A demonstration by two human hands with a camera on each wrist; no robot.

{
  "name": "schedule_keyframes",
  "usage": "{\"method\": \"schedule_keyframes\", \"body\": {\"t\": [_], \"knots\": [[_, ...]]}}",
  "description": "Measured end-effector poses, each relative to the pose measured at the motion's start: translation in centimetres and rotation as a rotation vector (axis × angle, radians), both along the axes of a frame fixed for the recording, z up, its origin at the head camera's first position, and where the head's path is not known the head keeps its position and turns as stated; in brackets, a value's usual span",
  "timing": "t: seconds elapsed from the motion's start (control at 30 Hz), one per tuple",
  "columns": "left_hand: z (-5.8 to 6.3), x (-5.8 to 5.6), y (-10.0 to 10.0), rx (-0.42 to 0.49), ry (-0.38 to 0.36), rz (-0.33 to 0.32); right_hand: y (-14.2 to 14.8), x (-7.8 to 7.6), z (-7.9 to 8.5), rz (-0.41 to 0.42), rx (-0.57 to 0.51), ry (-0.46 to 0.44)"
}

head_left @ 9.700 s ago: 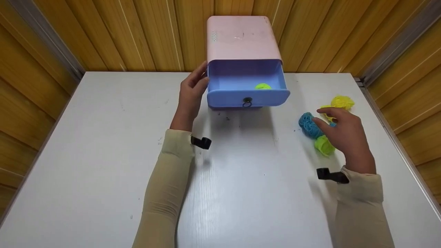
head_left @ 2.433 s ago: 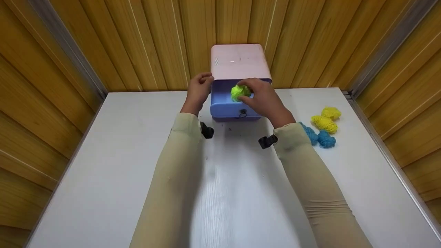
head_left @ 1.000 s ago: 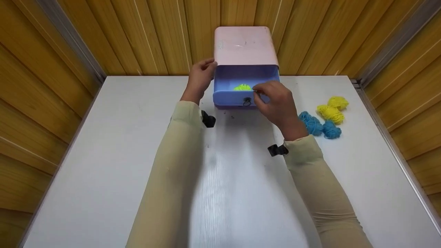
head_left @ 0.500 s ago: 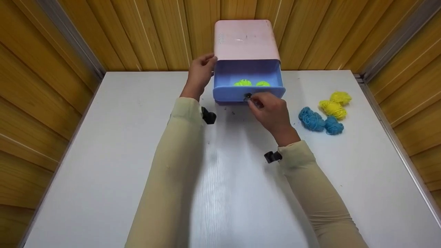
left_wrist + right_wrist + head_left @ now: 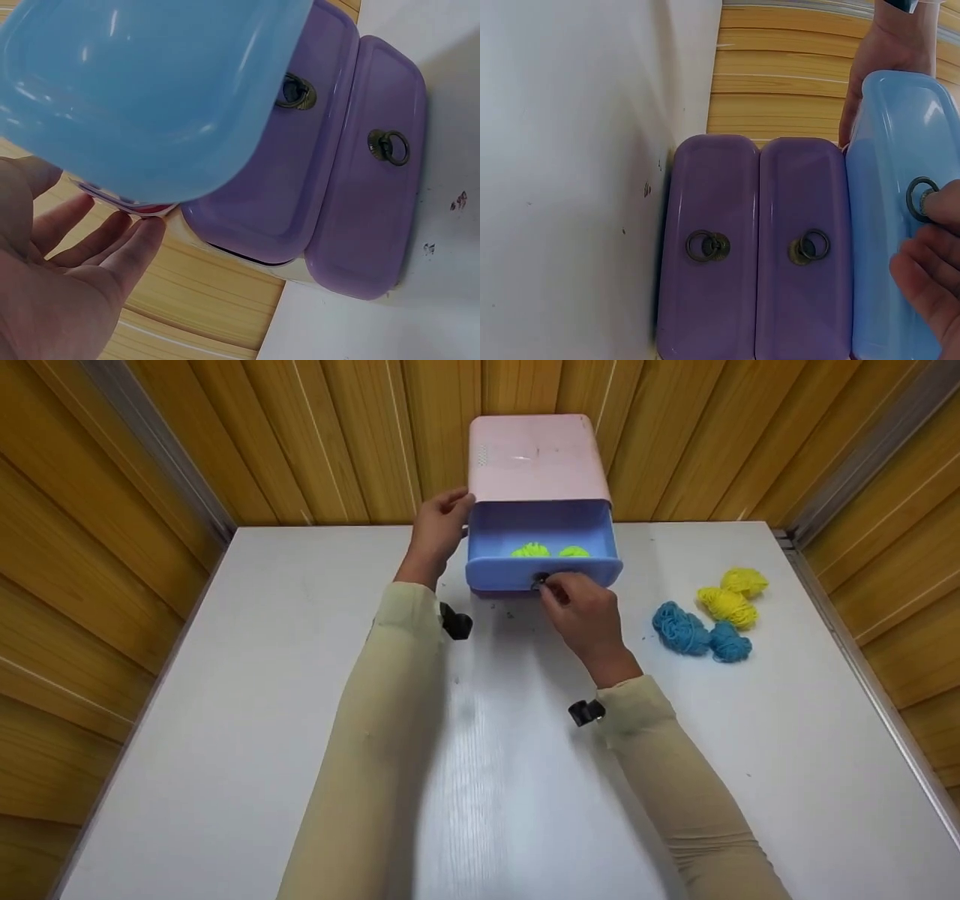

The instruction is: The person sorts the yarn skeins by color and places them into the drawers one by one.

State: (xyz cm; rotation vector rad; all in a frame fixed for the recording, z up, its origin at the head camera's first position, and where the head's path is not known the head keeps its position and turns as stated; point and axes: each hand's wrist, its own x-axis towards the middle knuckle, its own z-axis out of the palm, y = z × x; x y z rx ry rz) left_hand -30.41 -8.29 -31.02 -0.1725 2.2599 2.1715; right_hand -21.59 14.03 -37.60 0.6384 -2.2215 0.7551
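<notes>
A small pink-topped drawer cabinet [image 5: 536, 457] stands at the back of the white table, its blue top drawer [image 5: 499, 574] pulled out. Two yellow-green yarn balls, one on the left [image 5: 531, 550] and one on the right [image 5: 575, 552], show above the drawer's front wall. My right hand [image 5: 589, 611] pinches the metal ring pull [image 5: 917, 196] on the drawer front. My left hand [image 5: 439, 531] rests its extended fingers against the cabinet's left side edge. Beneath the blue drawer, two purple drawers [image 5: 810, 187] are closed, each with a ring pull.
Two yellow yarn balls [image 5: 727, 607] and two blue yarn balls [image 5: 680, 628] lie on the table [image 5: 225, 735] to the right of the cabinet. Wood-panelled walls [image 5: 360, 442] stand behind and on both sides.
My right hand has let go of a yellow-green yarn ball inside the drawer and moved down to the ring pull. The left hand stays at the cabinet's side. The head view has shifted slightly.
</notes>
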Motion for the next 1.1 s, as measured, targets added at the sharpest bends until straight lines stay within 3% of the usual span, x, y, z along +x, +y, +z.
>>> {"method": "schedule_keyframes", "body": {"t": [0.4, 0.77, 1.1], "knots": [[0.1, 0.4, 0.1, 0.014, 0.011, 0.000, -0.4, -0.7, 0.6, -0.002, -0.031, 0.000], [0.0, 0.5, 0.1, 0.013, -0.004, -0.006, -0.5, -2.4, 1.4, -0.059, -0.046, -0.141], [-0.2, 0.5, -0.1, 0.057, 0.022, 0.000, -0.9, -4.0, 1.8, -0.054, -0.053, -0.143]]}}
